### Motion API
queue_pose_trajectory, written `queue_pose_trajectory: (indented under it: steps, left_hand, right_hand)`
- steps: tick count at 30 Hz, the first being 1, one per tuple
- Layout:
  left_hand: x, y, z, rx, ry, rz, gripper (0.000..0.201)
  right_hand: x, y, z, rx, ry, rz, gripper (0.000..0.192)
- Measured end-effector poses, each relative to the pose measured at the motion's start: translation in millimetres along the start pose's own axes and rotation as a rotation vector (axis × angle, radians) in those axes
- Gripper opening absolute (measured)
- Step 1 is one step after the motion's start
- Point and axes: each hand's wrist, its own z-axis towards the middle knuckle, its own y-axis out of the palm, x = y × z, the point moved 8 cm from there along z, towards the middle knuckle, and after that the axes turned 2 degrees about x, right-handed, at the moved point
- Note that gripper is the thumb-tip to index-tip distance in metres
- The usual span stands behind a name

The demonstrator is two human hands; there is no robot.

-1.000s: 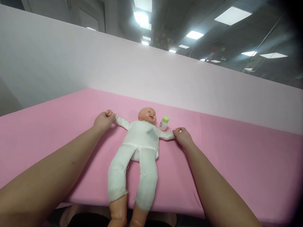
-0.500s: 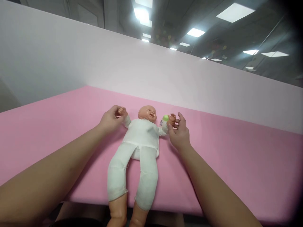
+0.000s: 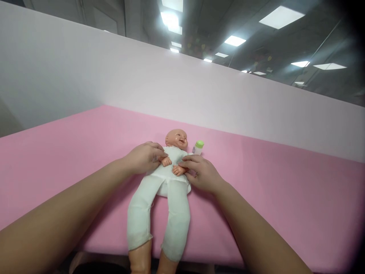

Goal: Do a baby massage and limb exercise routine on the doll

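Observation:
A baby doll (image 3: 176,213) with a white cloth body lies on its back, its bald head toward the far side and its feet past the near edge. My left hand (image 3: 145,156) is closed round the doll's arm on the left side, just above its small plastic hand (image 3: 166,161). On the other side, my right hand (image 3: 201,172) grips the second arm near the wrist, fingers over the top and thumb below. Both doll hands rest on its belly, close together. Beyond my right hand stands a small bottle (image 3: 197,147) with a green cap, its base hidden.
The doll lies on a pink padded table top (image 3: 270,198). A pale wall or partition (image 3: 171,83) rises along the far side. Bright ceiling lights (image 3: 281,17) show above it.
Both my hands have moved inward, bringing the doll's arms from spread out beside its head down onto its belly. The bottle now shows clear of the doll's hand.

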Motion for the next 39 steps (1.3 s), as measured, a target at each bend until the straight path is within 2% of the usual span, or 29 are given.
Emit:
queue_pose_trajectory:
  steps: [3,7,9,11,15,19,22,25,28,31,36,39]
  left_hand:
    - [4.5,-1.0,1.8,0.031,-0.02,0.005,0.028]
    - [7.9,-3.0,3.5,0.064,-0.077,-0.008,0.027]
    - [4.0,-6.8,2.2,0.113,-0.164,-0.045,0.026]
    - [-4.9,-13.7,-2.0,0.218,-0.289,-0.104,0.029]
    - [-34.2,-26.3,-17.4,0.474,-0.529,-0.285,0.03]
    - [-72.0,-32.2,-30.0,0.616,-0.668,-0.444,0.03]
    - [-100.9,-32.7,-37.4,0.67,-0.749,-0.498,0.029]
    - [-126.7,-29.5,-46.4,0.725,-0.858,-0.503,0.026]
    - [-145.3,-23.3,-57.9,0.701,-1.045,-0.425,0.018]
    - [-149.8,-21.7,-64.4,0.607,-1.162,-0.319,0.013]
    - [-138.7,-31.0,-61.7,0.54,-1.126,-0.143,0.019]
    - [-137.2,-30.9,-60.0,0.532,-1.089,-0.119,0.023]
  right_hand:
    - [0.2,1.6,0.8,0.004,0.018,-0.008,0.043]
    - [11.4,0.5,-0.7,0.04,0.125,0.023,0.036]
    - [23.1,-1.3,-3.3,0.067,0.208,0.036,0.036]
    - [39.1,-6.0,-7.7,0.132,0.304,0.046,0.045]
    - [74.6,-18.5,-20.9,0.319,0.47,0.102,0.068]
    - [105.5,-29.0,-35.7,0.469,0.614,0.158,0.069]
    - [126.9,-31.8,-46.0,0.484,0.755,0.135,0.069]
    - [147.9,-29.2,-55.8,0.435,0.879,0.102,0.072]
    - [168.7,-20.2,-66.2,0.349,0.966,0.096,0.069]
    - [183.9,-7.6,-74.0,0.233,1.007,0.116,0.059]
    - [189.0,-3.2,-77.2,0.181,1.028,0.107,0.051]
    - [186.1,-3.9,-76.1,0.178,1.034,0.107,0.049]
